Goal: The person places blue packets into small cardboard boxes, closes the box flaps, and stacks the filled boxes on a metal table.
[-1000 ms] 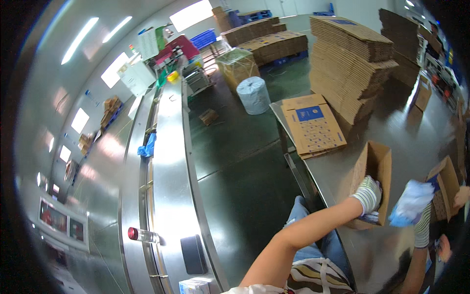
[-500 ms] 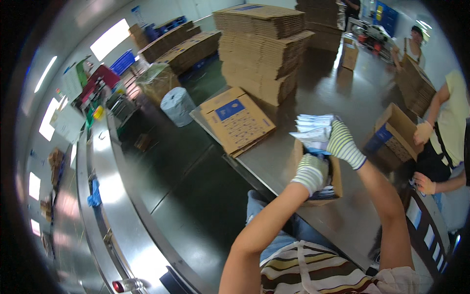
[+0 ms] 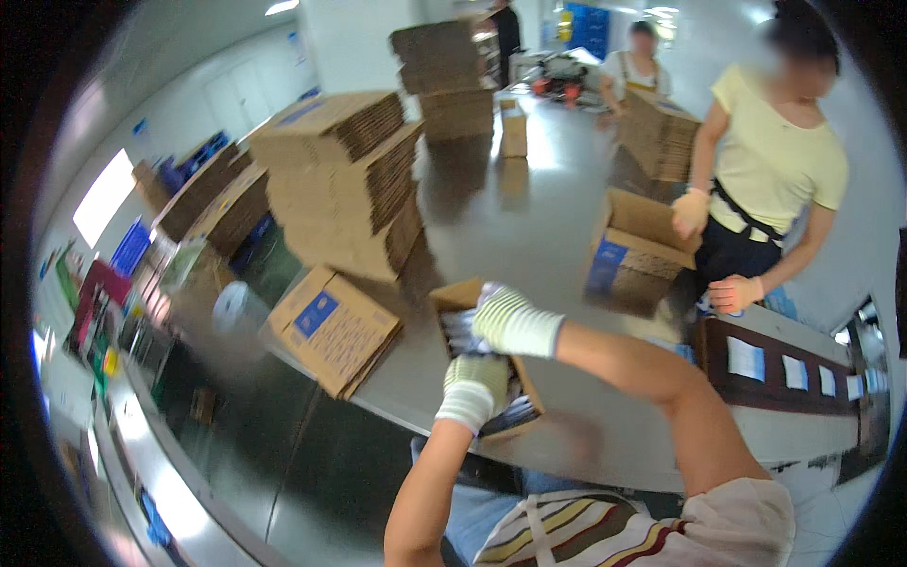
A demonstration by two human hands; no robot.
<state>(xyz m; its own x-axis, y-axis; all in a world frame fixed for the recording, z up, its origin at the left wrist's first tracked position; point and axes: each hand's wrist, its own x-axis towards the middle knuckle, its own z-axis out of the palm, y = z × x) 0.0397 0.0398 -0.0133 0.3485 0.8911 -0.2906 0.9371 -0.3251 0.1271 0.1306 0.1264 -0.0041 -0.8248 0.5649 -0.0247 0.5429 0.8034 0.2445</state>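
An open cardboard box [image 3: 531, 381] stands in front of me on the metal table, with rows of thin white-and-blue packets [image 3: 457, 326] packed inside it. My right hand [image 3: 515, 321], in a striped knit glove, is at the box's far end, its fingers curled over packets there. Nearer to me, my left hand [image 3: 474, 386] in a matching glove reaches down into the middle of the box. Its fingertips are hidden among the packets and behind the hand itself. More packets show at the box's near end.
Flattened cartons [image 3: 331, 326] lie left of the box, a tall carton stack [image 3: 340, 180] behind them. At right, a co-worker [image 3: 770, 161] in orange gloves handles an open carton [image 3: 642, 241]. Beyond are another person [image 3: 642, 71] and more cartons [image 3: 657, 137]. Metal table [image 3: 472, 222] surface extends away.
My view has swung to the right. The packets that my right hand held above the box's far end are now down inside it. My left hand stays in the box.
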